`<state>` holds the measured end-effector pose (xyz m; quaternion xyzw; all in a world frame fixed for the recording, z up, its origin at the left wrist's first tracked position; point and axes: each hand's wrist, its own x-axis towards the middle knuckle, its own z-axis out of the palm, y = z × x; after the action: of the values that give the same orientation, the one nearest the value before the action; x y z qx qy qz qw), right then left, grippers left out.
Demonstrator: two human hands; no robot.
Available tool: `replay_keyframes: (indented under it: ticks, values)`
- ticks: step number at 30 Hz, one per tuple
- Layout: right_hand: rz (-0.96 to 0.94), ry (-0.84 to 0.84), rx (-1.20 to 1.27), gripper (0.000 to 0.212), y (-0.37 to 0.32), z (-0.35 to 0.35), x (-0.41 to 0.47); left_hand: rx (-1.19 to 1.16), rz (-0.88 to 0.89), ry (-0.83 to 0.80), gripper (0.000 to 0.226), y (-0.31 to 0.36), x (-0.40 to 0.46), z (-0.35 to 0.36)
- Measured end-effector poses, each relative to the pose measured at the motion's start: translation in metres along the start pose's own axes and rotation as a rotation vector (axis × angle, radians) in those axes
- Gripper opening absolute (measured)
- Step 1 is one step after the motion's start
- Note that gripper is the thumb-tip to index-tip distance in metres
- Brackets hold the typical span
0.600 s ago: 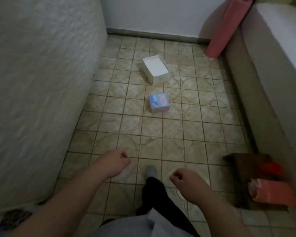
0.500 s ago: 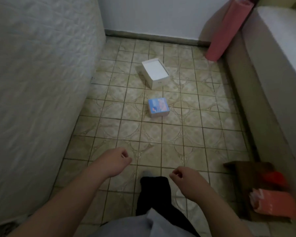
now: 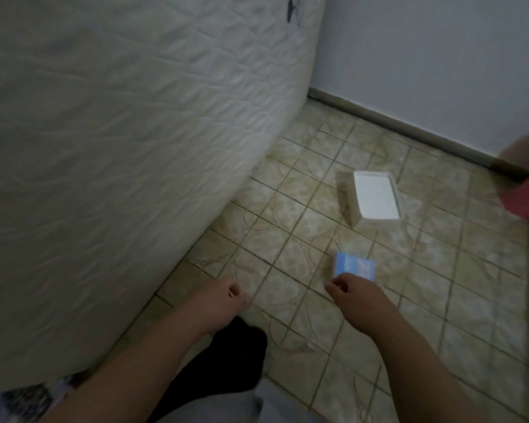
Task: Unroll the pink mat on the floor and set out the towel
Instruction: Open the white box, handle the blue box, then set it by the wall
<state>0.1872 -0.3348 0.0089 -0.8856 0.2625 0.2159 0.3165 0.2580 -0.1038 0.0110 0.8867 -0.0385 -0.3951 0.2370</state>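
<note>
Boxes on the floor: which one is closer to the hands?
The small blue box. It lies just beyond the right hand, which partly covers it. The open white box sits farther off, toward the wall.

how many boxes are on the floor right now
2. An open white box sits on the tiles nearer the far wall. A small blue box lies closer, just beyond the right hand, partly hidden by it. More may lie outside the view.

Dim, flat indoor light w/ soft shadows, motion blur throughout, wide-angle bending at edges.
</note>
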Motion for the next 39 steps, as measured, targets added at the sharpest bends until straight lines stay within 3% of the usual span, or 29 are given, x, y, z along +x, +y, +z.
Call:
replay_keyframes:
  ticks: [6, 12, 18, 24, 32, 39]
  values:
    - [0.038, 0.001, 0.054, 0.022, -0.044, -0.029, 0.100, 0.083, 0.010, 0.004, 0.020, 0.040, 0.099, -0.083]
    - [0.194, 0.022, 0.209, 0.019, -0.061, -0.053, 0.157, 0.259, 0.164, -0.024, 0.013, 0.122, 0.200, -0.154]
    - [0.355, 0.045, 0.305, 0.029, -0.041, -0.080, 0.197, 0.374, 0.269, -0.111, 0.022, 0.213, 0.291, -0.165]
    - [0.386, 0.046, 0.323, 0.023, -0.019, -0.142, 0.273, 0.381, 0.342, -0.157, 0.023, 0.301, 0.364, -0.159]
    - [0.327, 0.078, 0.167, 0.035, -0.015, -0.281, 0.404, 0.273, 0.265, -0.203, 0.014, 0.374, 0.440, -0.184]
    - [0.314, 0.151, 0.172, 0.033, -0.032, -0.348, 0.501, 0.285, 0.224, -0.254, 0.028, 0.411, 0.510, -0.217]
